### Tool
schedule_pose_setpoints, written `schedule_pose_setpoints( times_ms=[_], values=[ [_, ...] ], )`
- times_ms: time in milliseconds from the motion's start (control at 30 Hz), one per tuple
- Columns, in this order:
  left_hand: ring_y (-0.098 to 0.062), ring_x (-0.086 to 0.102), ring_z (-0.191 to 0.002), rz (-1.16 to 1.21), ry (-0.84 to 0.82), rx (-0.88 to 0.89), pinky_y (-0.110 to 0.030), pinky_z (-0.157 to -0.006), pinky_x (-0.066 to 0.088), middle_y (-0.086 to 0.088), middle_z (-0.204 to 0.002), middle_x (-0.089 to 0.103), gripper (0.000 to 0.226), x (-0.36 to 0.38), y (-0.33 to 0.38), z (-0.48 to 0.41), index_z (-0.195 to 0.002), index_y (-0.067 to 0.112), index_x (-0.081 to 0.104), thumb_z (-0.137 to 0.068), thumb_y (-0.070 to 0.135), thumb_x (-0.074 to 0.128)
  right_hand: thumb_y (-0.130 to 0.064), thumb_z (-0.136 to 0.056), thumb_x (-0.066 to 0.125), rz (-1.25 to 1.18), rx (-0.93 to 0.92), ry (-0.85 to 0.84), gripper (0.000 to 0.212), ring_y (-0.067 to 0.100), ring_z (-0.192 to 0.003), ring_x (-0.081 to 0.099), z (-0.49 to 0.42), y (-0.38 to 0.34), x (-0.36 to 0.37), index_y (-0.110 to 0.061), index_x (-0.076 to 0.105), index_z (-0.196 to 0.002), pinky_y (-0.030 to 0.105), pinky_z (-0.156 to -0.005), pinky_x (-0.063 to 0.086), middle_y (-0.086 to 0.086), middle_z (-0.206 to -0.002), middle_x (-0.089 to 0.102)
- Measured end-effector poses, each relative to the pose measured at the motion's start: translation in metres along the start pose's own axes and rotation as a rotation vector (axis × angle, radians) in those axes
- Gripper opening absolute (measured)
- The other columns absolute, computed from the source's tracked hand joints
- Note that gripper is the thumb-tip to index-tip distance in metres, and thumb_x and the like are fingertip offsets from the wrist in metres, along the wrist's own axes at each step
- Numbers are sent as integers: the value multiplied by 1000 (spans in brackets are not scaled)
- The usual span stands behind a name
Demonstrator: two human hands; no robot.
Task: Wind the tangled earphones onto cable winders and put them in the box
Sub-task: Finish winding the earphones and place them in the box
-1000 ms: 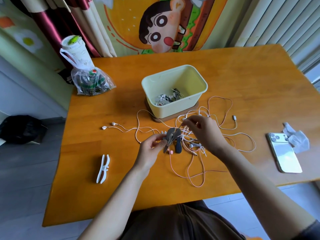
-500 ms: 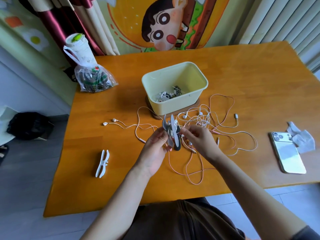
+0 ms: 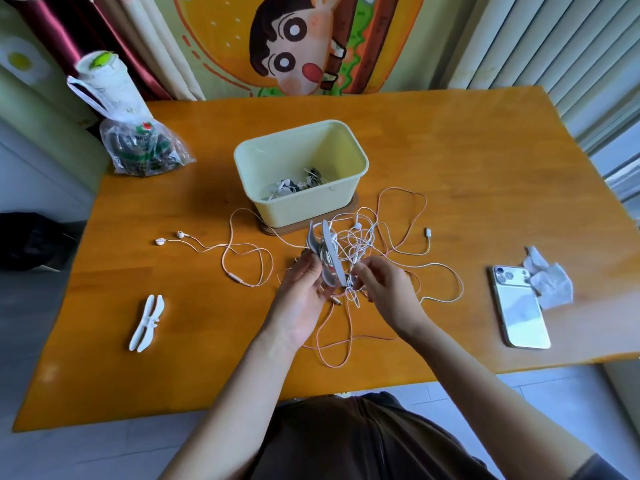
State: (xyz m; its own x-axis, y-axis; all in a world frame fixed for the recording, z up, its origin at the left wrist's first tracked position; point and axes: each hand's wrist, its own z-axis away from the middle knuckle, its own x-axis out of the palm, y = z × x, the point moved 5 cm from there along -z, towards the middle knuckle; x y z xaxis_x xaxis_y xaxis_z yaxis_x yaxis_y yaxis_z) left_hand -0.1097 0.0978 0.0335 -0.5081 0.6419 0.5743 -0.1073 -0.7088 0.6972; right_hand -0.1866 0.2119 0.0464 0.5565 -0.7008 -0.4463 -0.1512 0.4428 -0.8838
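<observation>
Wooden table [image 3: 450,150] fills most of the view; its near-left corner is cut off by the frame.
Tangled earphones [image 3: 377,233]: white and pinkish cables spread loose on the table just in front of the box and to both sides. I can't tell how many sets are in there.
Pale yellow box [image 3: 304,209] sits mid-table on a brown board [image 3: 346,211]. There are wound earphones [image 3: 298,183] at the bottom (too small and blurred to count).
Plastic bag [image 3: 145,150] at far left of table, contents not legible.
Left hand [image 3: 301,292]: thumb and fingers curled round the lower end of a grey cable winder [image 3: 327,254], held upright above the tangle with some white cable round its waist. The fingertips are partly hidden behind it.
Right hand [image 3: 388,292]: fingertips pinch white cable just beside the winder. The exact grip is blurred.
Phone [image 3: 517,306] lies face down at right, with a crumpled tissue [image 3: 547,280] touching its far corner.
Spare white cable winder [image 3: 147,322] lies flat at left, well apart from the hands.
Two earbuds [image 3: 169,237] trail out left of the tangle, and a plug [image 3: 428,233] lies at right.
</observation>
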Motion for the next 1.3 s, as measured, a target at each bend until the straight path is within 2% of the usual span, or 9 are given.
schedule_pose_setpoints(
  times_ms=[167,233,400,500,600,700,800,1100,1300],
  values=[
    [-16,64,-100,91,-72,-5,-33,-84,49,-3,-103,69,58,21,-24,-4,-116,23,60,-68,51,74,-23,-97,49,-28,23,-93,28,10,-54,44,2,14,-5,-5,61,-80,28,-53,36,13,-69,61],
    [-18,64,-97,141,-58,-13,-34,-82,50,-6,-102,68,65,22,-32,-7,-113,23,64,-58,52,83,-21,-96,49,-49,30,-125,28,9,-52,43,5,16,-5,-4,61,-77,26,-51,35,7,-66,61],
    [-20,55,-87,144,173,62,-32,-73,44,-6,-97,62,21,18,-35,-10,-106,20,60,-97,31,45,-23,-98,45,23,8,-212,27,7,-50,45,22,18,7,-12,63,-80,22,-51,37,-7,-61,59],
    [-17,58,-88,-25,369,169,-30,-76,48,-3,-97,65,11,5,-27,-11,-99,22,62,-96,18,52,-24,-99,44,103,-78,-235,25,5,-51,49,29,10,12,-15,60,-81,15,-52,38,-7,-62,57],
    [-16,62,-91,-335,471,291,-25,-77,49,-3,-98,69,13,-14,-19,-13,-98,21,65,-94,12,56,-24,-99,44,182,-190,-242,23,10,-56,54,25,-8,8,-17,63,-89,22,-54,42,-4,-65,58],
    [-13,64,-87,-693,402,380,-17,-73,49,-2,-95,69,14,-25,-10,-15,-103,18,66,-93,13,57,-27,-98,45,267,-235,-222,24,14,-59,54,14,-21,1,-15,66,-95,29,-55,42,-3,-69,59],
    [-11,64,-89,-761,320,359,-13,-73,49,4,-94,69,14,-28,-8,-18,-103,21,65,-92,15,59,-29,-97,47,328,-241,-175,23,5,-56,52,-1,-29,-13,-17,67,-95,17,-51,37,-15,-66,54],
    [-1,64,-92,-667,58,191,-9,-75,47,4,-101,68,19,-22,-4,-14,-105,23,63,-93,9,56,-25,-95,52,376,-224,-9,20,11,-70,60,-38,-22,-20,-14,69,-95,28,-60,51,-6,-88,63],
    [-12,62,-93,-273,-58,85,-18,-78,49,-4,-103,67,27,-21,-3,-10,-107,13,62,-81,19,58,-25,-91,57,214,-125,18,16,-5,-57,53,-44,-16,-6,-13,66,-85,9,-52,37,-14,-68,55]
  ],
)
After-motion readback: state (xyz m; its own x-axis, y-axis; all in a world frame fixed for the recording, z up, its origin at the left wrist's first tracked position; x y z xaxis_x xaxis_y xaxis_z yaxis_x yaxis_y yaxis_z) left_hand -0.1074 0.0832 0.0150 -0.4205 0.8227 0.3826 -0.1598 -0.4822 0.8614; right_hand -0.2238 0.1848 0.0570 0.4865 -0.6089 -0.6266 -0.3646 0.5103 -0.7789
